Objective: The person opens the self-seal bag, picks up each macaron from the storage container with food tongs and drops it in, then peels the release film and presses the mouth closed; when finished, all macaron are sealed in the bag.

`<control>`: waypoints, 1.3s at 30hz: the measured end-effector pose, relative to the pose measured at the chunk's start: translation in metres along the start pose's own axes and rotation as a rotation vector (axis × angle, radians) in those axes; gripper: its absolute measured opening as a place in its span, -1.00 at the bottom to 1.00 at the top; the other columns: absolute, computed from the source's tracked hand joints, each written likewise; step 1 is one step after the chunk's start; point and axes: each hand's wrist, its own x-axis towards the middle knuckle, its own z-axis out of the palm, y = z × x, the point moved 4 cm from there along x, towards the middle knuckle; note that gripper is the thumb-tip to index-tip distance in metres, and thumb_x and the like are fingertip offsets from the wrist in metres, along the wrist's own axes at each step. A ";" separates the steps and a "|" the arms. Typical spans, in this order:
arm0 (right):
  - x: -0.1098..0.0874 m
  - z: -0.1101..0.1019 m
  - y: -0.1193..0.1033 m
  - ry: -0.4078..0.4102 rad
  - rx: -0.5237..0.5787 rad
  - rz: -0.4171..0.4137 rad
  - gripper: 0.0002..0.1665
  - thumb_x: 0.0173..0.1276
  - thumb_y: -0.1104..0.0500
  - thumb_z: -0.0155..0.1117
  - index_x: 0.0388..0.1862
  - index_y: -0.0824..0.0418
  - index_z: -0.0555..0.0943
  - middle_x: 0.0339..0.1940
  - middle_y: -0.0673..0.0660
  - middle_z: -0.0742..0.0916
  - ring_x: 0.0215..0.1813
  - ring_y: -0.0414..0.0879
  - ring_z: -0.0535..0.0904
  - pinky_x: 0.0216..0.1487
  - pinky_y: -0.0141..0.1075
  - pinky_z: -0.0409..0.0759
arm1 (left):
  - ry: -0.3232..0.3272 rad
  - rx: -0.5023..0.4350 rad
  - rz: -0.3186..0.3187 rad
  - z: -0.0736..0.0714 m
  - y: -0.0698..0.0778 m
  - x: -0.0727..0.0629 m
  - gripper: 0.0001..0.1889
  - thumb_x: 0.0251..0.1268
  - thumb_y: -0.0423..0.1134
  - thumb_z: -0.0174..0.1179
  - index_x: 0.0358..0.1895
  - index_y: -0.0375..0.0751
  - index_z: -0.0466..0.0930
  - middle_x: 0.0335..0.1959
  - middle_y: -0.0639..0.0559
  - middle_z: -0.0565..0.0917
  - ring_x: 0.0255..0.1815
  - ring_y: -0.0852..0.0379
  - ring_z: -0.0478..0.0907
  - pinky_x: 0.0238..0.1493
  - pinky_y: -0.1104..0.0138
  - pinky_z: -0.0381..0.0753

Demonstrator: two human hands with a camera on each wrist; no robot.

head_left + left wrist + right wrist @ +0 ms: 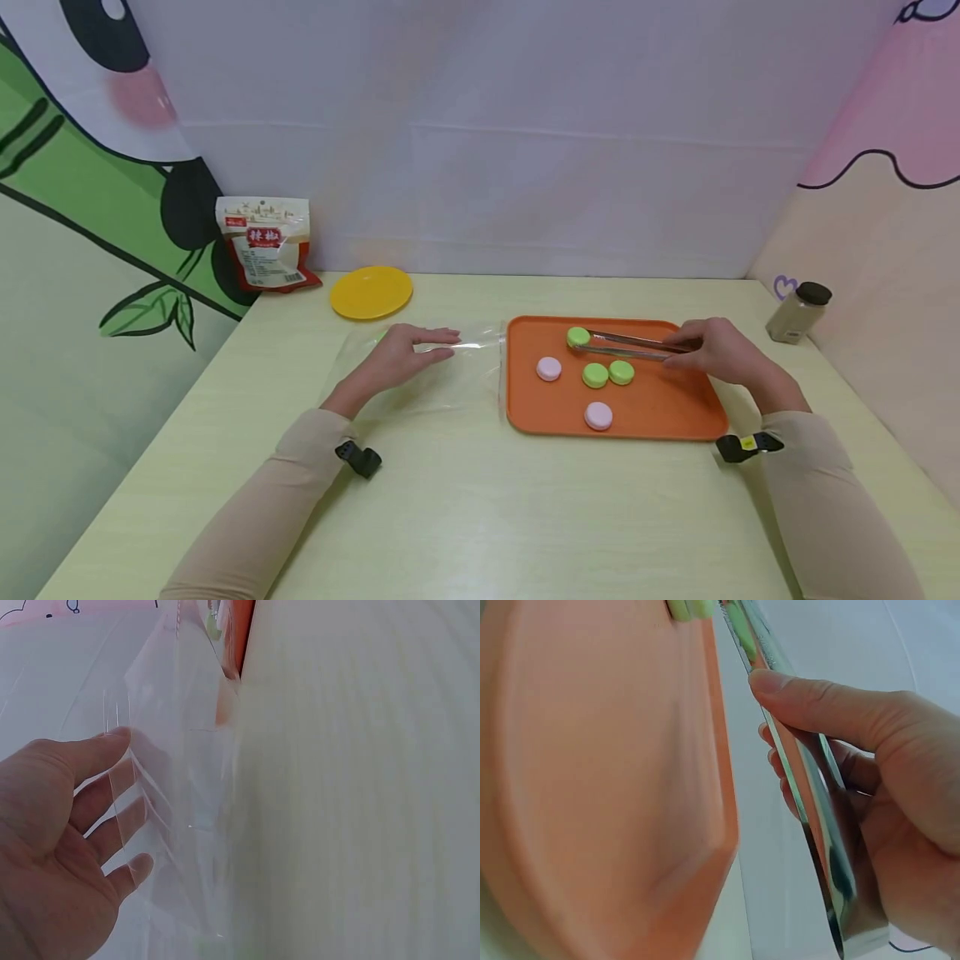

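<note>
In the head view my right hand (701, 348) grips metal tongs (624, 352) over the orange tray (675, 404). Their tips reach a green macaron (578, 337) near the tray's back edge, one arm on each side. On the tray lie two more green macarons (596, 376) and two pale pink ones (549, 368). Left of the tray my left hand (405, 354) holds the edge of a clear plastic bag (442, 392). The left wrist view has fingers (120, 829) behind the film and the thumb at its edge. The right wrist view has thumb and fingers around the tongs (802, 776).
A yellow plate (371, 292) lies at the back left of the table. Behind it stands a white and red food pouch (264, 246). A jar with a black lid (798, 313) stands at the right edge. A patterned cloth wall borders the table.
</note>
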 end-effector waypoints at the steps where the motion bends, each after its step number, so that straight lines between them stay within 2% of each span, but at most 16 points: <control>1: 0.000 0.001 -0.001 0.002 0.003 -0.003 -0.62 0.18 0.17 0.57 -0.06 0.34 0.75 -0.33 0.06 0.69 -0.30 -0.04 0.47 -0.36 -0.36 0.49 | -0.001 0.003 0.000 0.000 0.000 0.000 -0.65 0.38 -0.13 0.30 0.17 -0.09 0.70 0.18 0.13 0.66 0.34 0.04 0.48 0.33 0.01 0.43; 6: 0.004 0.008 -0.015 0.006 0.018 -0.049 -0.66 0.20 0.22 0.54 -0.05 0.32 0.75 -0.38 0.06 0.65 -0.33 -0.03 0.45 -0.38 -0.35 0.48 | -0.004 0.011 -0.010 0.000 -0.001 0.000 -0.65 0.39 -0.10 0.29 0.18 -0.07 0.70 0.18 0.14 0.66 0.34 0.05 0.49 0.34 0.01 0.42; 11: 0.013 0.018 -0.041 -0.003 0.026 -0.107 -0.69 0.21 0.24 0.53 -0.06 0.29 0.76 -0.36 0.03 0.66 -0.33 -0.04 0.48 -0.36 -0.34 0.53 | -0.002 0.005 -0.025 0.000 -0.001 0.001 -0.65 0.40 -0.08 0.28 0.19 -0.06 0.69 0.18 0.12 0.66 0.33 0.03 0.49 0.33 -0.01 0.43; 18: 0.028 0.044 -0.088 -0.101 0.013 -0.145 -0.71 0.23 0.19 0.53 -0.07 0.22 0.77 -0.27 0.00 0.71 -0.33 -0.10 0.55 -0.36 -0.26 0.59 | 0.003 0.007 0.000 0.001 0.002 0.000 -0.65 0.42 -0.11 0.27 0.19 -0.10 0.68 0.16 0.07 0.68 0.30 0.01 0.52 0.32 -0.02 0.43; 21: 0.037 0.053 -0.106 -0.156 0.026 -0.132 -0.74 0.29 0.18 0.48 -0.06 0.19 0.76 -0.31 0.02 0.67 -0.45 -0.11 0.50 -0.45 -0.26 0.54 | 0.011 0.019 -0.007 0.000 0.003 -0.001 -0.64 0.42 -0.11 0.26 0.21 -0.10 0.67 0.15 0.05 0.68 0.28 0.01 0.54 0.31 -0.02 0.44; 24: 0.045 0.060 -0.120 -0.213 0.058 -0.089 -0.84 0.35 0.10 0.43 -0.13 0.08 0.79 -0.41 0.10 0.63 -0.59 -0.15 0.36 -0.56 -0.29 0.43 | 0.015 0.023 -0.008 0.000 0.004 -0.001 -0.64 0.43 -0.10 0.26 0.21 -0.09 0.67 0.15 0.05 0.68 0.28 0.02 0.54 0.31 -0.01 0.45; 26: 0.051 0.066 -0.127 -0.243 0.081 -0.063 -0.87 0.37 0.08 0.41 -0.18 0.07 0.79 -0.46 0.13 0.59 -0.60 -0.14 0.29 -0.57 -0.31 0.37 | 0.017 0.018 0.008 0.000 0.004 -0.001 -0.65 0.43 -0.11 0.26 0.19 -0.11 0.68 0.14 0.05 0.68 0.27 0.01 0.54 0.31 -0.01 0.45; 28: 0.056 0.072 -0.134 -0.249 0.079 -0.070 -0.89 0.37 0.07 0.41 -0.22 0.05 0.79 -0.45 0.11 0.61 -0.55 -0.13 0.31 -0.53 -0.31 0.38 | 0.020 0.009 0.019 0.001 0.004 -0.001 -0.65 0.42 -0.11 0.27 0.18 -0.12 0.69 0.15 0.04 0.68 0.28 0.00 0.54 0.31 -0.02 0.45; 31: 0.067 0.083 -0.147 -0.238 0.038 -0.132 -0.91 0.35 0.17 0.41 -0.23 0.15 0.77 -0.44 0.06 0.64 -0.45 -0.12 0.36 -0.43 -0.31 0.40 | 0.028 -0.005 0.035 0.001 0.003 -0.001 -0.67 0.40 -0.14 0.29 0.16 -0.11 0.70 0.15 0.02 0.68 0.31 -0.04 0.51 0.33 -0.04 0.42; 33: 0.073 0.089 -0.153 -0.233 0.012 -0.172 -0.92 0.36 0.19 0.40 -0.27 0.20 0.75 -0.48 0.04 0.65 -0.46 -0.15 0.38 -0.42 -0.32 0.39 | 0.028 -0.018 0.038 0.001 0.004 0.000 -0.67 0.40 -0.16 0.29 0.16 -0.12 0.70 0.18 0.01 0.66 0.35 -0.05 0.47 0.37 -0.04 0.36; 37: 0.084 0.102 -0.163 -0.257 0.031 -0.191 -0.85 0.37 0.21 0.40 -0.38 0.27 0.71 -0.66 0.03 0.55 -0.61 -0.20 0.28 -0.50 -0.33 0.29 | 0.029 -0.040 0.040 0.001 0.003 0.000 -0.68 0.39 -0.17 0.29 0.15 -0.13 0.71 0.23 -0.02 0.63 0.41 -0.03 0.39 0.45 -0.02 0.24; 39: 0.088 0.107 -0.166 -0.255 0.052 -0.192 -0.82 0.37 0.22 0.39 -0.42 0.29 0.68 -0.70 0.00 0.46 -0.66 -0.21 0.24 -0.53 -0.33 0.25 | 0.023 -0.048 0.040 0.002 0.003 0.000 -0.69 0.40 -0.19 0.29 0.15 -0.13 0.71 0.25 -0.03 0.61 0.43 -0.01 0.37 0.45 0.00 0.25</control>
